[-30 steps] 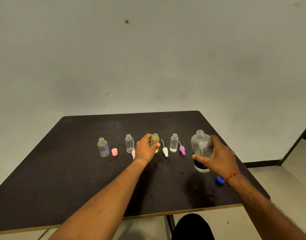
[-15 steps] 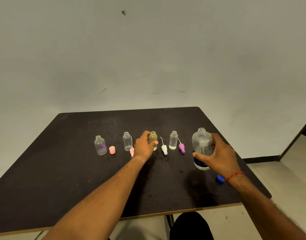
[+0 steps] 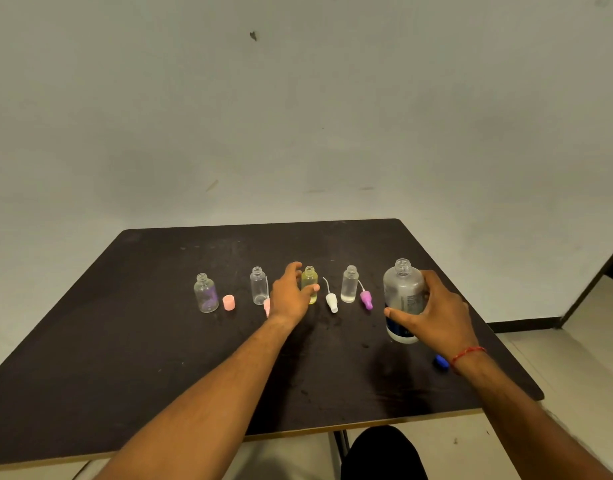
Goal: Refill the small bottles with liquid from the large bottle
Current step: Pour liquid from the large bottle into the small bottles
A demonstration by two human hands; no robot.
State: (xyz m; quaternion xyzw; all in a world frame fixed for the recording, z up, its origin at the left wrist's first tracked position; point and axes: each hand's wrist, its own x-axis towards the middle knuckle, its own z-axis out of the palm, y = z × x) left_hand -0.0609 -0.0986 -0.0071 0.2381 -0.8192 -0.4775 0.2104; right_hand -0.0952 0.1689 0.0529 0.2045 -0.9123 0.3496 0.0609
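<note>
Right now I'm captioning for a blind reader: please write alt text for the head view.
A person's left hand grips a small yellow bottle and the right hand grips the large bottle, both upright and uncapped on a dark table. Three other open small bottles stand in the same row, with loose caps lying between them.

L hand [image 3: 289, 296] grips yellow sm bottle [image 3: 309, 276], R hand [image 3: 433, 313] grips lg bottle [image 3: 402, 289].

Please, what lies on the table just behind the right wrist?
A blue cap lies on the table. The wrist of the right hand, which grips the large bottle, covers its right part, so its whole shape cannot be seen.
</note>
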